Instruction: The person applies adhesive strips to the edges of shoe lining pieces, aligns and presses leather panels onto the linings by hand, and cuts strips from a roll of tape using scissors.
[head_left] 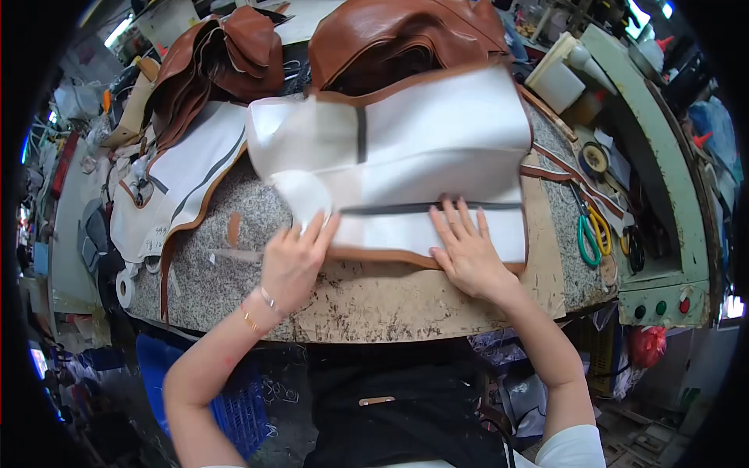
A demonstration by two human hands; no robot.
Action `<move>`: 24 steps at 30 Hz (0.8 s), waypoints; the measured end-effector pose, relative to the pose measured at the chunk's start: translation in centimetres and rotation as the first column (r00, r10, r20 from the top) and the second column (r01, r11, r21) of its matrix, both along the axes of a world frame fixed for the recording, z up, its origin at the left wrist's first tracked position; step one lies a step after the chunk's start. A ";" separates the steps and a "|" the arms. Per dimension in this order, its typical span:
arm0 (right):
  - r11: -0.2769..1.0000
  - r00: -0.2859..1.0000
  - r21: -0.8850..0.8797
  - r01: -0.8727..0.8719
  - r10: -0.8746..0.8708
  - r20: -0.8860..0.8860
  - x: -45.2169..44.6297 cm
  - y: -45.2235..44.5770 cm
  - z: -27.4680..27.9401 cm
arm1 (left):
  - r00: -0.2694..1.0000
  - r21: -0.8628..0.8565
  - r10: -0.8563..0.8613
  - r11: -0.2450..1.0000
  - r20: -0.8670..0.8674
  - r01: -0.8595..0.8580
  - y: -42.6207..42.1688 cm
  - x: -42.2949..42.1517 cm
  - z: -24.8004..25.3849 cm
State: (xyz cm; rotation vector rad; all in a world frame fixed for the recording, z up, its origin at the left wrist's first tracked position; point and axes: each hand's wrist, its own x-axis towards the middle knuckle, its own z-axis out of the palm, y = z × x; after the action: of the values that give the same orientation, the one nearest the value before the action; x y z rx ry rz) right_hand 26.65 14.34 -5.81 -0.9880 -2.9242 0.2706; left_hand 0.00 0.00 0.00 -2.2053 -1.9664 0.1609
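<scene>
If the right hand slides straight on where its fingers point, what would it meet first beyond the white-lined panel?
The right hand would probably meet the large brown leather-like bundle behind the panel, though depth there is unclear.

Through my remote feed I see, at the right of the frame, green-handled scissors (pixel 580 236) and a roll of tape (pixel 594 157) near a pale green metal casing (pixel 669 148) with a red button (pixel 685 305), a red bag (pixel 647 348) beneath it, a blue basket (pixel 239 413) at lower left, and a white roll (pixel 125 289) at left.
</scene>
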 end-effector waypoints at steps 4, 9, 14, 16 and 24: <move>0.966 0.984 -0.219 -0.140 0.159 0.075 -1.7 1.7 1.2 | 0.954 -0.090 -0.141 0.989 -0.264 0.122 -7.3 0.2 -2.0; 0.976 0.931 0.009 -0.219 0.211 -0.296 -5.2 7.3 -0.1 | 0.971 0.039 0.108 0.994 -0.212 -0.102 -0.5 -3.8 -3.9; 0.899 0.912 -0.414 0.144 -0.283 -0.297 3.2 14.3 7.8 | 0.970 0.026 0.220 0.974 0.107 -0.223 -0.6 -1.9 0.8; 0.929 0.890 -0.253 0.269 -0.340 -0.303 6.0 16.2 5.8 | 0.961 0.040 0.204 0.976 0.187 -0.214 -0.2 -0.3 1.8; 0.942 0.839 -0.326 0.083 -0.243 -0.487 9.1 13.1 5.4 | 0.622 0.178 -0.149 0.984 0.768 0.016 2.5 7.0 2.7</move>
State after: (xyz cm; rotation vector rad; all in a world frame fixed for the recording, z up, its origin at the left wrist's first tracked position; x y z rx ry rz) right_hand 35.79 27.39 -0.39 -0.9952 -2.3247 0.8402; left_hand 6.96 2.51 2.67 -2.4719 -2.0921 -1.1351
